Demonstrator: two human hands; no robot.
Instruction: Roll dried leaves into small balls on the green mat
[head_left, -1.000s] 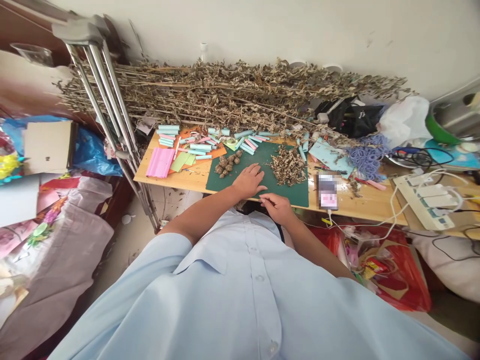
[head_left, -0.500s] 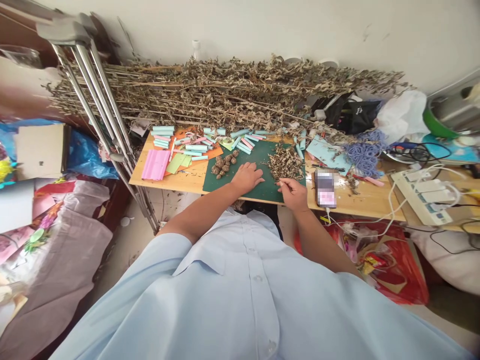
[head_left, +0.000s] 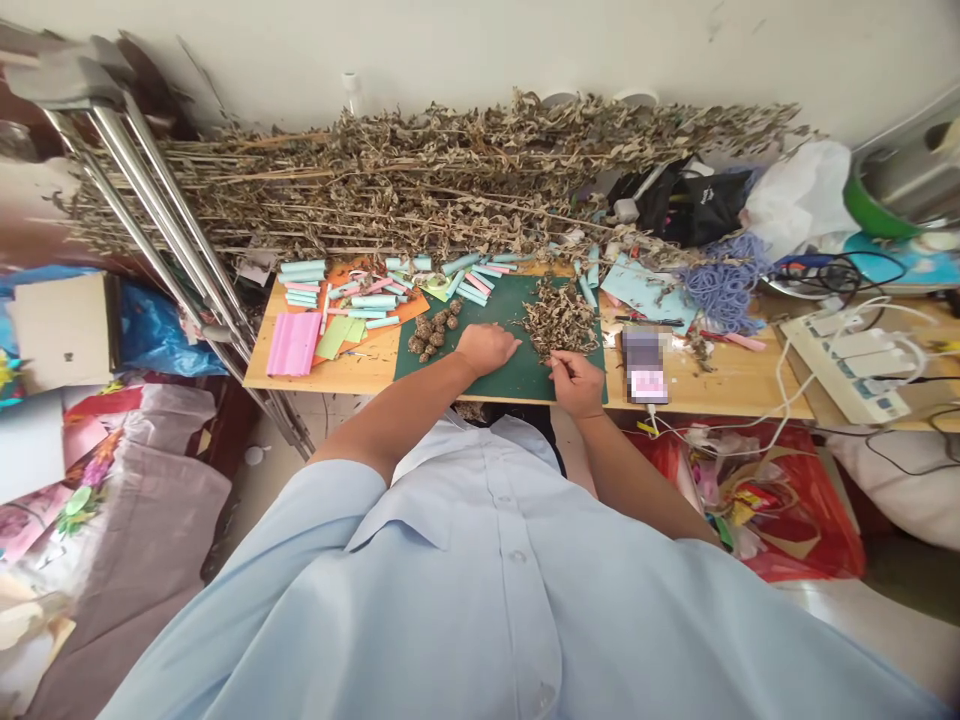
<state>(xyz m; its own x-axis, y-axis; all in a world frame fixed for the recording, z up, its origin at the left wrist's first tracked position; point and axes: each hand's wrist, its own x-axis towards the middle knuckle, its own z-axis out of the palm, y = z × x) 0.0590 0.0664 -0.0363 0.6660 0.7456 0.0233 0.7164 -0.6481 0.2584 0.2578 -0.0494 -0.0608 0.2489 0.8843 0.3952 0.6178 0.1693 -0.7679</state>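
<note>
My left hand (head_left: 489,348) rests on a green cutting mat (head_left: 508,300), its fingers curled in; whatever may be under them is hidden. Just left of it sits a cluster of brown, rough balls (head_left: 433,332). At the near edge of a heap of crumbled dried leaves (head_left: 559,315), my right hand (head_left: 576,382) pinches thumb and fingers together on some of the leaves. A phone (head_left: 645,365) with a cable lies to the right of that hand.
Long dried plant stalks (head_left: 420,185) stretch along the wall behind the mat. Rolled blue and pink papers (head_left: 375,300) lie at left, beside a pink paper stack (head_left: 292,343). Metal crutches (head_left: 150,200) lean at the left. A power strip (head_left: 844,370) stands right.
My left hand has gone from spread fingers flat on the mat to curled fingers. My right hand stays pinched at the leaf heap. The view has shifted slightly.
</note>
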